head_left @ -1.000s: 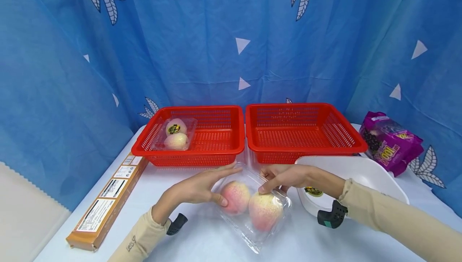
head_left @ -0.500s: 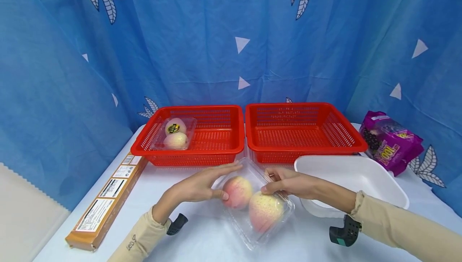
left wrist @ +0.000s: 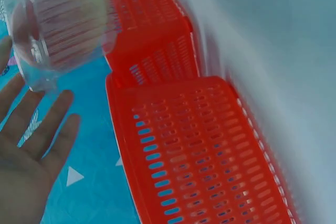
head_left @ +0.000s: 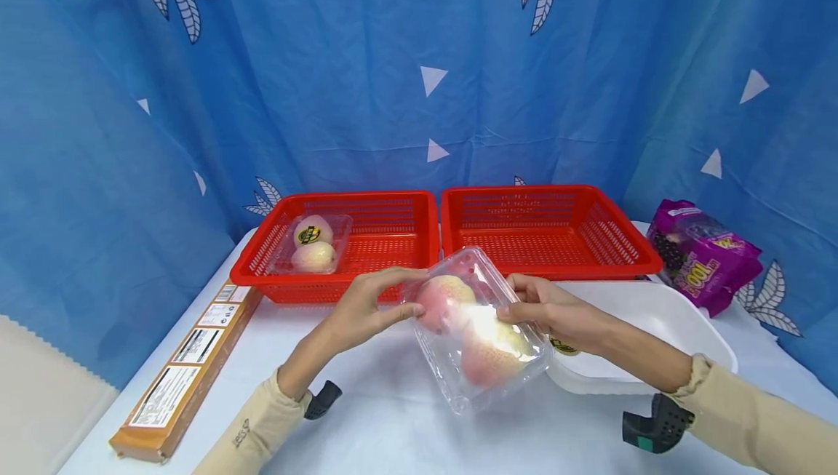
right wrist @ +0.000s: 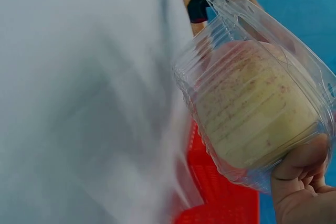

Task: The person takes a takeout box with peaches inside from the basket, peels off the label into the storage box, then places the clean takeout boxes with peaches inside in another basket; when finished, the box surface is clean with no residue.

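A clear plastic clamshell box [head_left: 448, 380] with two pink-and-yellow peaches [head_left: 494, 351] is held tilted above the table. My right hand [head_left: 556, 315] grips its right edge, thumb on top and the other fingers curled at the side, as the right wrist view also shows near the bottom right. At the box's left side, my left hand [head_left: 366, 308] has its fingers straight and its thumb near one peach. In the left wrist view those fingers [left wrist: 50, 129] are spread beside the box's corner. Whether the left thumb presses the plastic is hard to tell.
Two red baskets stand at the back. The left basket [head_left: 393, 249] holds another box of peaches [head_left: 313, 246]; beside it is the right basket [head_left: 524, 242]. A white tub [head_left: 641, 315] with a black-and-yellow sticker [head_left: 564, 347], a purple bag [head_left: 707, 257] and a long brown carton [head_left: 186, 366] flank the work area.
The box of peaches has risen off the table and shifted slightly right, turning more towards the camera. Both hands moved up with it, the right forearm swinging to the right.
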The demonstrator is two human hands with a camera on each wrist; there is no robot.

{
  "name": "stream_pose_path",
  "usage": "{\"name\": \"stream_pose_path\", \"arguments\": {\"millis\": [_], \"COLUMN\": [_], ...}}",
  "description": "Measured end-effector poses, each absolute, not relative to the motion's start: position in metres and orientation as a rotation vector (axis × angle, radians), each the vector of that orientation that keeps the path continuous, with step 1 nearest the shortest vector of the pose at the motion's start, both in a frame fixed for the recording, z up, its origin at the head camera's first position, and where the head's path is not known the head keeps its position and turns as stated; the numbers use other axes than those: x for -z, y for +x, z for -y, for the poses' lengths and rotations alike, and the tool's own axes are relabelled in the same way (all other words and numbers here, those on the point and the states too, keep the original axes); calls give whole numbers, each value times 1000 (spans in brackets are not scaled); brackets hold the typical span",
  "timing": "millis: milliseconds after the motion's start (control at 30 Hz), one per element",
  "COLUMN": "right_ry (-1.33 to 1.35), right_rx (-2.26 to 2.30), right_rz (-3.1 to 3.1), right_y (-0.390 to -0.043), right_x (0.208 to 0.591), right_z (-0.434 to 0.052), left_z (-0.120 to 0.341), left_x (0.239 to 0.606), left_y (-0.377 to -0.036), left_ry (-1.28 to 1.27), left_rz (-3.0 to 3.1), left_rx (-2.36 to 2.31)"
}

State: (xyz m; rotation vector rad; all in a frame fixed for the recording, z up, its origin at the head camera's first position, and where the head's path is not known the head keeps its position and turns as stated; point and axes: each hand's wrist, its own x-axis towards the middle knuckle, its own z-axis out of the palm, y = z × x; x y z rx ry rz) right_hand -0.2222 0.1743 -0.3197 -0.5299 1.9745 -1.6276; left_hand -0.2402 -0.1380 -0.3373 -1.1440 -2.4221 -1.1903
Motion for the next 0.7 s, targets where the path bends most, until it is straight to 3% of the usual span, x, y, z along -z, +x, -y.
{"name": "stream_pose_path", "arguments": {"millis": [433, 700], "right_ry": [-580, -610], "right_rx": [1776, 1865], "right_rz": [-2053, -2051], "right_y": [-231, -252], "right_x": [289, 269], "right_z": [-217, -244], "left_z": [130, 102], "left_x": [343, 349], "left_y": [-273, -294], "left_ry": [-931, -779], "left_rz": [2397, 2535], "left_rx": [1393, 1113]}}
